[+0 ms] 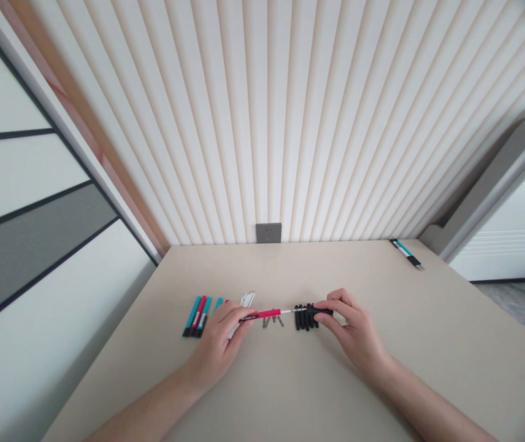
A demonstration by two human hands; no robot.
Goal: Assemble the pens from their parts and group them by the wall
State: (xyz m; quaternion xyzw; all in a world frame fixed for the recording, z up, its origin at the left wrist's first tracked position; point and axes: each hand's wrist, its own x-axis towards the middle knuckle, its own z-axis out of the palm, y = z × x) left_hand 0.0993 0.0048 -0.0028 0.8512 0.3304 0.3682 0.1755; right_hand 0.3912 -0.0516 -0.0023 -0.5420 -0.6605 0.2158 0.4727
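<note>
Between finger and thumb, my left hand (219, 341) pinches a red pen barrel (268, 314) with a black end. A thin pale refill (290, 310) sticks out of the barrel's right end. My right hand (357, 328) closes on a black pen grip (324, 311) in line with the refill, which reaches to it or nearly so. Below that grip lies a row of several black pen grips (305, 320). Small dark springs (273, 321) lie on the table under the red barrel. White refills (248, 299) lie beside my left fingers, partly hidden by them.
To the left, several blue and red pen barrels (197, 316) lie side by side on the beige table (281, 380). Blue-and-black pens (407, 253) rest at the far right corner. Behind the table stands a ribbed wall (262, 123) with a dark socket (268, 233).
</note>
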